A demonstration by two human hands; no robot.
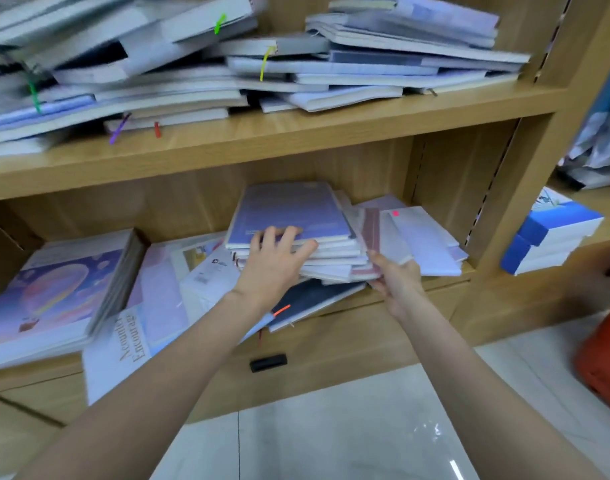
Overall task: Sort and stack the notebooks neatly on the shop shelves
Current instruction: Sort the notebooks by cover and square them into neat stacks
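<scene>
A stack of notebooks topped by a purple notebook [286,209] sits on the lower shelf [435,289]. My left hand [274,261] lies on the stack's front left edge, fingers spread and curled over the top covers. At the stack's right front corner my right hand [397,282] grips the lower notebooks, thumb beside a pink-spined one [370,230]. Under the stack, a dark blue notebook [314,299] juts over the shelf edge. White notebooks [425,237] lean to the right of the stack.
The upper shelf [296,133] holds untidy piles of pale notebooks [227,64] with coloured ribbons. Large purple-patterned notebooks [54,289] lie at lower left, one white one overhanging. Blue and white boxes [549,237] sit on the right unit. An orange object [605,358] stands on the tiled floor.
</scene>
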